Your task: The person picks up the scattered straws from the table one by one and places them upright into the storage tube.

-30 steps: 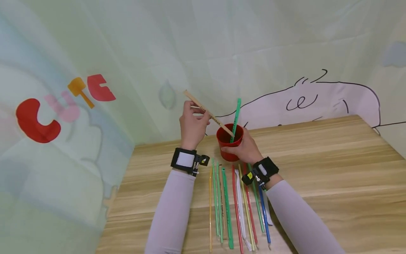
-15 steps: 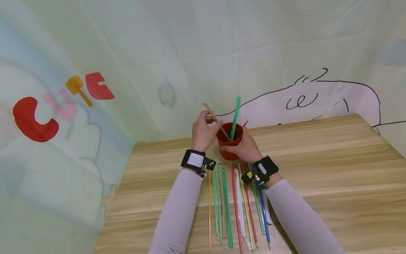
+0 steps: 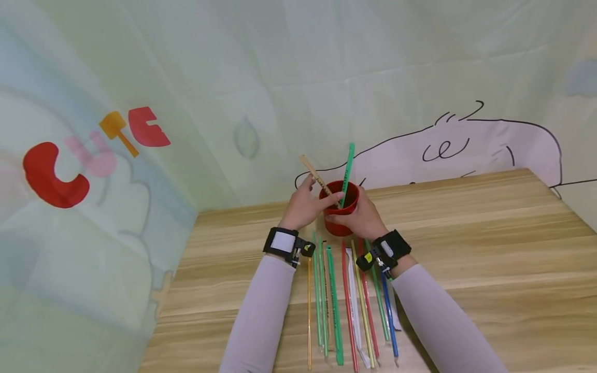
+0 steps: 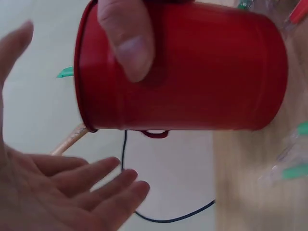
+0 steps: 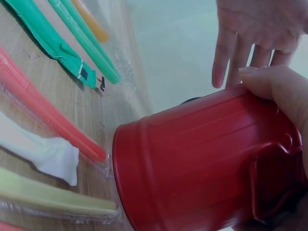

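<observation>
A red cup [image 3: 340,229] stands near the table's back edge, held round its side by my right hand [image 3: 366,216]; the right thumb lies across its front. In it lean a green-wrapped straw [image 3: 349,166] and a brown paper-wrapped straw [image 3: 313,171], the brown one tilted to the left. My left hand [image 3: 303,206] is at the cup's left side, its thumb over the rim. The left wrist view shows its fingers [image 4: 103,185] spread and apart from the cup wall [image 4: 207,72]. Seen from the right wrist, the red cup [image 5: 192,163] has a handle-like part facing my right palm.
Several straws lie in a row before the cup: orange [image 3: 310,311], green-wrapped [image 3: 335,311], white-wrapped [image 3: 354,311], yellow [image 3: 363,311], blue [image 3: 389,316] and others. The wooden table [image 3: 489,248] meets a printed cloth backdrop [image 3: 261,62].
My left hand has brought the brown straw rightward and down into the cup, then let go of it. The right hand keeps its grip on the cup.
</observation>
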A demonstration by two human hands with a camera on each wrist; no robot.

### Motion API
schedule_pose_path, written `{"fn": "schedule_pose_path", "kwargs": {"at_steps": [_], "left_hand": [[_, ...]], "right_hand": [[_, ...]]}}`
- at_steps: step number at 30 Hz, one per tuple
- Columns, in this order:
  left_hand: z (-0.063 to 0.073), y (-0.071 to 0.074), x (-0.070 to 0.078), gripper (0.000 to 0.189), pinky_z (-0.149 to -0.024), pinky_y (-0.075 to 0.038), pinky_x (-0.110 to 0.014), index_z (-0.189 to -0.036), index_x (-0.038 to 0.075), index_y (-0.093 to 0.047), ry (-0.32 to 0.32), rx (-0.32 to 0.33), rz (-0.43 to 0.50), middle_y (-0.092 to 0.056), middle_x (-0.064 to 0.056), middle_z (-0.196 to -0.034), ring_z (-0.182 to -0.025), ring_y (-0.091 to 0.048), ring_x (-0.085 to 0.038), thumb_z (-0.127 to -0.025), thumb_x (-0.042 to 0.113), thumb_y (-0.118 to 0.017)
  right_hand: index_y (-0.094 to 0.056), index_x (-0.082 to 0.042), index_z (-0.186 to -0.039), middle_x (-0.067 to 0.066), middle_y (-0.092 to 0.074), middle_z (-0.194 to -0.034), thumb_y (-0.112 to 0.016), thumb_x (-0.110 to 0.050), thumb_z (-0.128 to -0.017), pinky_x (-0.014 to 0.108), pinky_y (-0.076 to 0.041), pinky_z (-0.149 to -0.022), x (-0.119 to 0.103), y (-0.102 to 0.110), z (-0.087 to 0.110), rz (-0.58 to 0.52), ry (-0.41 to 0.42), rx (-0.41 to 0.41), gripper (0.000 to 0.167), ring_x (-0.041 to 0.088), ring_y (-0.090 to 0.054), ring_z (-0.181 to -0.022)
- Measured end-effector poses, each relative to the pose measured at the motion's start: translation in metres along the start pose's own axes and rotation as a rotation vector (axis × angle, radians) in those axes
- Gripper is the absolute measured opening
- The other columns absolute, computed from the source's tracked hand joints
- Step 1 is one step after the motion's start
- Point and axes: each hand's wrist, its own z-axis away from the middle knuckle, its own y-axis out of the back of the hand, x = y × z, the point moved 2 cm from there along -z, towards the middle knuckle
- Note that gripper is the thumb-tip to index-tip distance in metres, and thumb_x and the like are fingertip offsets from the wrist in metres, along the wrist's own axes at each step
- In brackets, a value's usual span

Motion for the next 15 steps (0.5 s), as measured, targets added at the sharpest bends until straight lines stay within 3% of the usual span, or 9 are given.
{"fn": "schedule_pose_path", "kwargs": {"at_steps": [3, 6, 10, 15], "left_hand": [[0.000, -0.006, -0.007, 0.111, -0.118, -0.039, -0.060, -0.165, 0.013, -0.021, -0.035, -0.059, 0.052, -0.034, -0.014, -0.166, -0.152, -0.037, -0.039, -0.083, 0.059, -0.081], [0.001, -0.012, -0.013, 0.106, -0.118, -0.041, -0.059, -0.163, 0.017, -0.027, -0.079, -0.095, 0.125, -0.041, -0.008, -0.163, -0.151, -0.039, -0.033, -0.082, 0.054, -0.085], [0.001, -0.020, -0.022, 0.095, -0.116, -0.043, -0.056, -0.156, 0.025, -0.036, -0.133, -0.103, 0.197, -0.050, 0.000, -0.153, -0.145, -0.046, -0.026, -0.080, 0.048, -0.088], [0.000, -0.029, -0.030, 0.092, -0.115, -0.046, -0.051, -0.155, 0.025, -0.037, -0.176, -0.093, 0.232, -0.051, 0.000, -0.152, -0.143, -0.048, -0.025, -0.081, 0.040, -0.089]], "right_hand": [[-0.034, -0.014, -0.154, 0.012, -0.052, -0.149, -0.088, -0.031, -0.083, 0.056, -0.054, -0.104, 0.001, 0.001, 0.000, 0.008, -0.001, 0.001, 0.092, 0.034, -0.054, -0.135], [-0.034, -0.014, -0.155, 0.012, -0.052, -0.150, -0.089, -0.033, -0.083, 0.057, -0.053, -0.105, 0.003, 0.003, 0.001, 0.011, 0.000, 0.002, 0.093, 0.035, -0.054, -0.136], [-0.034, -0.012, -0.155, 0.013, -0.051, -0.151, -0.087, -0.032, -0.085, 0.057, -0.052, -0.107, 0.006, 0.004, 0.001, 0.023, 0.007, 0.003, 0.091, 0.036, -0.053, -0.137], [-0.033, -0.011, -0.156, 0.016, -0.049, -0.152, -0.086, -0.029, -0.085, 0.057, -0.049, -0.111, 0.008, 0.005, 0.000, 0.065, 0.023, 0.002, 0.090, 0.037, -0.052, -0.138]]}}
